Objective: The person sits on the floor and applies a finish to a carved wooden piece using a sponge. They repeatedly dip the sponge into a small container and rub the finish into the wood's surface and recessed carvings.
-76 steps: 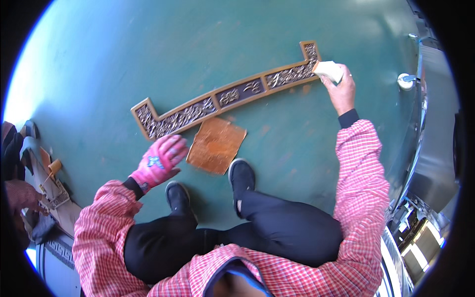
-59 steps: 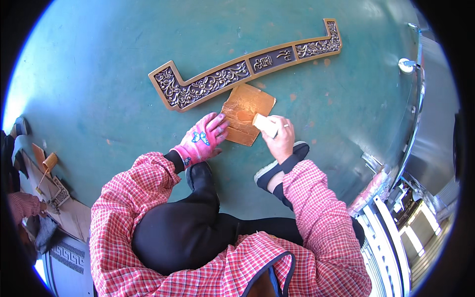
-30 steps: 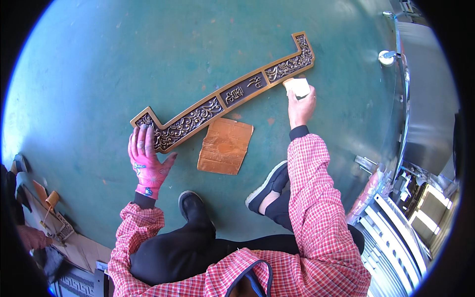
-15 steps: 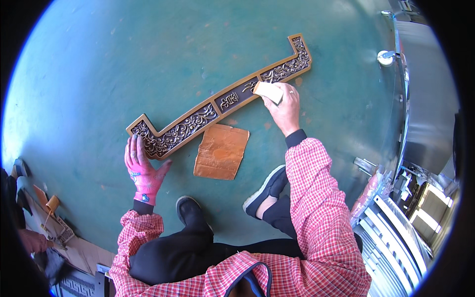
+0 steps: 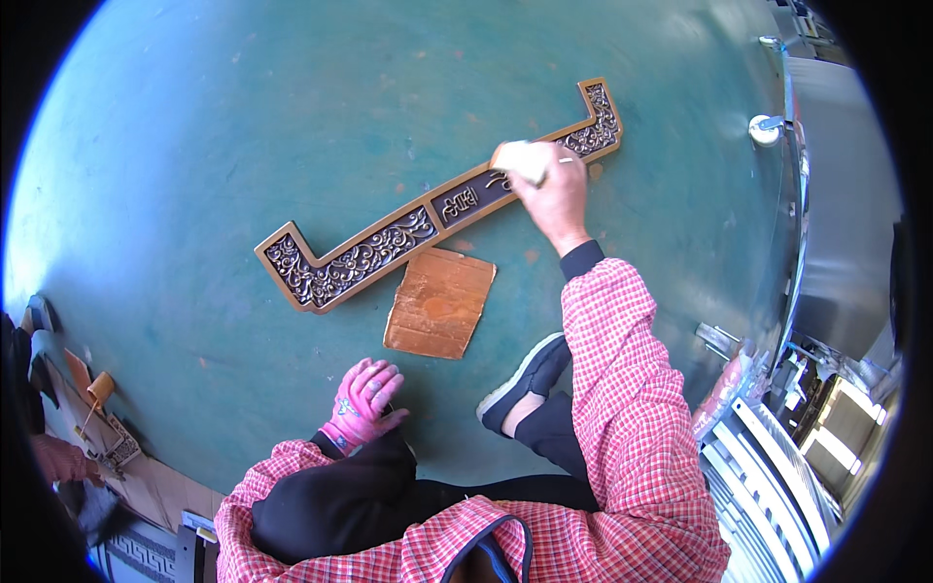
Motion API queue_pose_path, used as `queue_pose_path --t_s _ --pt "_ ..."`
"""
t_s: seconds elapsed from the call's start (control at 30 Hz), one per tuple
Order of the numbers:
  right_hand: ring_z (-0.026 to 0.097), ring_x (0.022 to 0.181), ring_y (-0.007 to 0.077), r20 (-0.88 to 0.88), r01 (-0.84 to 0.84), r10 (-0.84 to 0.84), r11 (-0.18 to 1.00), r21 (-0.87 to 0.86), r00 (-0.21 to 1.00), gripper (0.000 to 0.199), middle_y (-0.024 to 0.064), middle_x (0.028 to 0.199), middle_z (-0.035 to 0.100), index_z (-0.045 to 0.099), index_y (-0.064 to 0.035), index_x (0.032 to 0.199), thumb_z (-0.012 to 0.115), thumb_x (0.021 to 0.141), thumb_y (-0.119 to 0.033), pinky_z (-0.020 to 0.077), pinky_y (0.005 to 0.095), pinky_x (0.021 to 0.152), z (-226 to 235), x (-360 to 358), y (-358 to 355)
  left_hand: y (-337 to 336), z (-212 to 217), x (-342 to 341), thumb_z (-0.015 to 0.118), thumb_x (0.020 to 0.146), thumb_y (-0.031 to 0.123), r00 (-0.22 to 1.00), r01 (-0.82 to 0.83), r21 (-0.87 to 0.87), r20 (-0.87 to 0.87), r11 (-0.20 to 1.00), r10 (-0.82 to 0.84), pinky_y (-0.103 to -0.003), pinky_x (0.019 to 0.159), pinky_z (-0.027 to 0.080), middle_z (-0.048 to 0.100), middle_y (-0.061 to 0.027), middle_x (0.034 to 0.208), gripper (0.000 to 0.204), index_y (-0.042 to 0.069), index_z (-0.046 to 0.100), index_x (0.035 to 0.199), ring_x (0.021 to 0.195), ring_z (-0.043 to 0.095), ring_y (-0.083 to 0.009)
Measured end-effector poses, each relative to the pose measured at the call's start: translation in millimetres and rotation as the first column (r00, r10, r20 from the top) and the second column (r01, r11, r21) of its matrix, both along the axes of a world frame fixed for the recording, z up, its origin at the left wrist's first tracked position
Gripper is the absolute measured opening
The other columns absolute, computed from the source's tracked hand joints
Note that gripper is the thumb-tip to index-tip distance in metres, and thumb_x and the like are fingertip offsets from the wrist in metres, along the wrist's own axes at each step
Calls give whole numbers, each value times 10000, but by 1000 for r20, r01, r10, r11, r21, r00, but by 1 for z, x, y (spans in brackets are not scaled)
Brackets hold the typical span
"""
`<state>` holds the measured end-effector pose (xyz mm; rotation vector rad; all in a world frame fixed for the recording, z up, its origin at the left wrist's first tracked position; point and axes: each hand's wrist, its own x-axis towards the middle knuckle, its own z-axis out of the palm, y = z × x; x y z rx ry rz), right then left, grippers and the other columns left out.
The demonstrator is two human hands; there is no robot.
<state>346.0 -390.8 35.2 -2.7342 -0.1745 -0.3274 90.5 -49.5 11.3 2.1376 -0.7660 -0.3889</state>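
Observation:
A long decorative moulding (image 5: 374, 255) with bronze edges and raised dark scrollwork lies slantwise on the green floor, its ends turned up. My bare right hand (image 5: 556, 199) pinches a whitish sponge-like block (image 5: 525, 161) with a brownish edge over the moulding's right middle part, hiding some of the relief. The block is slightly blurred; whether it touches the surface I cannot tell. In a pink glove, my left hand (image 5: 364, 406) hovers by my left knee, fingers loosely bent and apart, with nothing in it. A coppery-brown square sheet (image 5: 440, 303) lies just below the moulding.
My shoe (image 5: 530, 381) stands right of the sheet. Along the right side are a metal panel (image 5: 846, 204), a caster wheel (image 5: 765, 129) and stacked white metal strips (image 5: 768, 476). Another person's sleeve (image 5: 60, 457) shows at the lower left, beside assorted parts.
My left hand has left the moulding's left end and drawn back toward my knee. The right hand has shifted slightly up with the block. My view has shifted a little.

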Motion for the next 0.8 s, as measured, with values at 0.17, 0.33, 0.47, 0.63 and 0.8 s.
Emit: queue_pose_path --t_s 0.17,0.33,0.47,0.63,0.8 --pt "619 911 323 -27 403 -403 908 118 915 374 109 942 646 582 -75 970 802 669 -102 481 458 831 -8 14 -35 -6 -10 -16 756 736 344 988 156 -86 -8 984 -157 -504 1065 414 606 -95 1234 576 93 589 1227 1188 558 -285" --pt "604 925 304 -10 -113 113 993 -37 994 420 87 912 640 603 -98 984 824 630 -155 439 444 855 -7 -16 33 -4 -12 -15 711 782 376 983 182 -47 -4 982 -182 -493 1066 415 614 -98 1216 534 91 591 1217 1173 564 -282" --pt "589 915 312 29 276 -282 952 131 959 399 105 890 627 597 -91 972 818 641 -122 427 461 847 -6 -4 14 -4 -15 -15 692 798 389 983 185 -55 1 981 -185 -493 1064 416 615 -106 1213 526 83 591 1214 1165 566 -287" --pt "586 961 299 56 -190 194 979 -74 979 383 105 899 632 604 -108 969 805 646 -154 415 472 870 -4 -23 68 -4 -15 -16 690 804 382 986 166 -72 16 984 -165 -489 1060 419 617 -107 1202 509 78 594 1202 1151 571 -289" --pt "568 959 309 60 214 -212 976 -35 975 420 95 915 632 598 -95 983 827 643 -185 401 468 857 -2 -11 29 -3 -15 -15 692 807 372 985 170 -70 -3 983 -170 -492 1054 425 619 -108 1192 495 75 596 1191 1138 579 -294"
